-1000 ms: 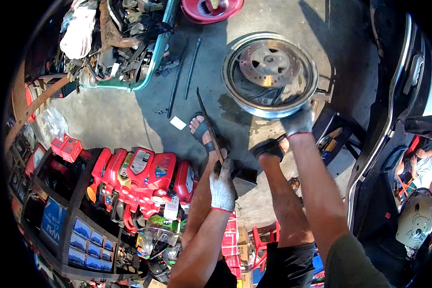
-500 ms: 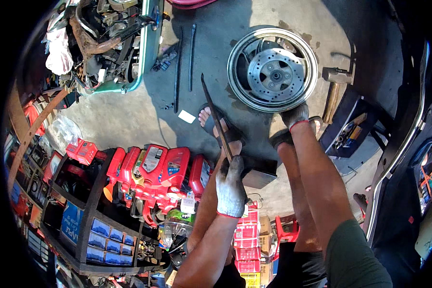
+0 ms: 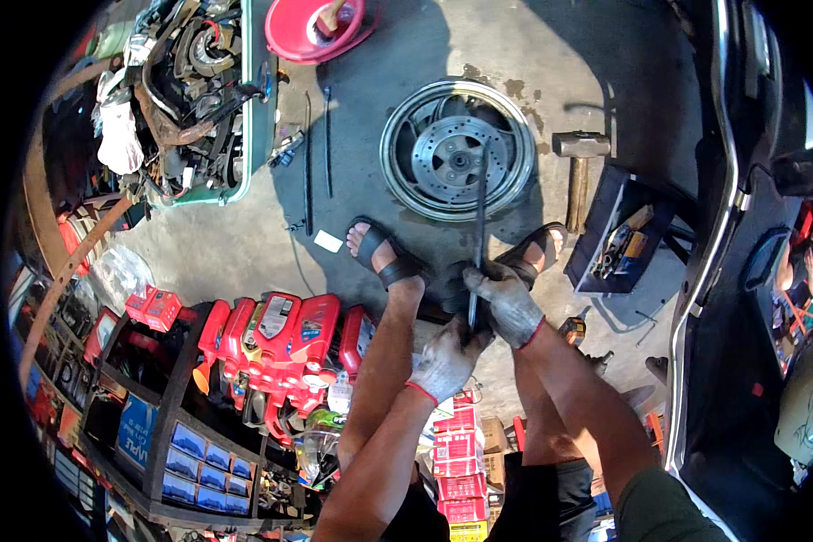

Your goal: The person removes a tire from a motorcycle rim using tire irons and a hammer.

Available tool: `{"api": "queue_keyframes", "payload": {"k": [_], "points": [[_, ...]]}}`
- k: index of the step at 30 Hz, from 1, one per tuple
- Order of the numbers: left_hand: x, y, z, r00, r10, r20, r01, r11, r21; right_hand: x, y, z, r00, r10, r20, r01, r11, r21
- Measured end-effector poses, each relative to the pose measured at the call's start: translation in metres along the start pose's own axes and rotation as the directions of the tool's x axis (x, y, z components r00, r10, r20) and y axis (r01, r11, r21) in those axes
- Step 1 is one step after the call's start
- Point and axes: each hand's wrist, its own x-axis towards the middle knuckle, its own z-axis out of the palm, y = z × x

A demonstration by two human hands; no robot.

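I hold a long dark pry bar (image 3: pixel 481 212) upright in the picture, its far end reaching over the wheel. My left hand (image 3: pixel 447 359), in a whitish work glove, is closed round its near end. Just above it, my right hand (image 3: pixel 509 305), in a soiled glove, is closed on the same bar, thumb along it. Past my feet lies a bare motorcycle wheel rim (image 3: pixel 395 172) with a drilled brake disc (image 3: pixel 436 172) facing up. Whether the bar's tip touches the disc I cannot tell.
A hammer (image 3: pixel 579 185) and a dark tool box (image 3: pixel 605 239) are right of the wheel. Two more bars (image 3: pixel 309 172) lie to its left. Beyond them are a pink basin (image 3: pixel 285 32) and a parts-filled bin (image 3: pixel 247 135). Red bottles (image 3: pixel 275 330) crowd the near left.
My right hand has left the wheel's rim and come onto the pry bar beside my left. The bar has swung right, and the view has shifted.
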Motion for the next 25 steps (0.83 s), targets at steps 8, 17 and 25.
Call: {"api": "queue_keyframes", "payload": {"k": [8, 17, 25], "points": [[-0.008, 0.023, 0.01, 0.994, 0.107, 0.023, -0.109, 0.987, 0.122, 0.044, 0.011, -0.165, 0.634, -0.231, -0.738, 0.299, 0.953, -0.042], [0.0, 0.02, 0.02, 0.995, 0.098, 0.004, -0.098, 0.987, 0.126, 0.062, 0.026, -0.394, 0.42, -0.45, -0.788, -0.398, 0.689, -0.605], [-0.028, -0.028, 0.03, 0.944, 0.198, -0.264, -0.163, 0.975, 0.148, -0.058, 0.087, -0.317, 0.575, -0.63, -0.522, -0.241, 0.48, -0.844]]}}
